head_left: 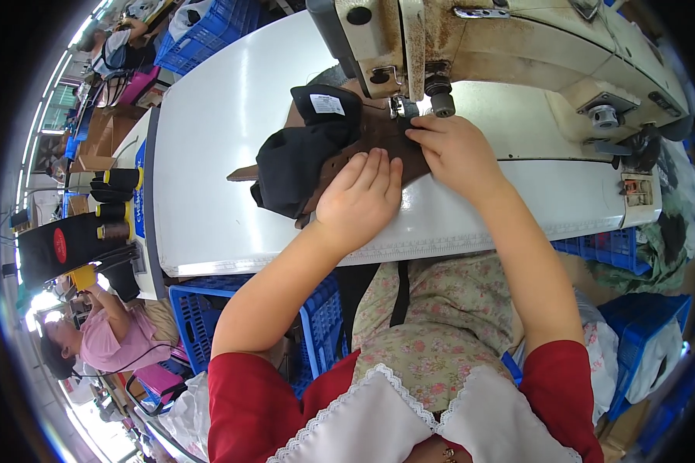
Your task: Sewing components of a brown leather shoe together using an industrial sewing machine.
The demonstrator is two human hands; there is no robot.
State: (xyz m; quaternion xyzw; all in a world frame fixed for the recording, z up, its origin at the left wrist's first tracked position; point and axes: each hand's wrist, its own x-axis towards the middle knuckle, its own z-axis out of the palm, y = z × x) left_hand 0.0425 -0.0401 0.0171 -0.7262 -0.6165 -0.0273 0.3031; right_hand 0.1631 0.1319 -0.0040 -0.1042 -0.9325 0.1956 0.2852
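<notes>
white pointed collar with lace edging (355,424) nearest, above it a pale green floral apron (432,339), red short sleeves (247,401) either side. beyond: smooth white worktable (208,139), printed ruler strip (471,238) along its near edge. flat brown leather-like piece (415,162) lies on it under the machine head, partly between the hands. left hand (361,193) laid over the piece, fingers straight and together, not clenched. right hand (455,154) at its right side, fingertips down near the small metal presser foot (398,108); pinching or only pressing, cannot tell. soft black cloth bundle (293,166) with white label (327,104) covers some of the piece beside left hand. cream, rust-stained sewing machine (517,50) overhangs, blocking the view behind. blue plastic crates (322,328) below table; far left, co-worker in pink top (123,336), dark thread cones (122,179)
</notes>
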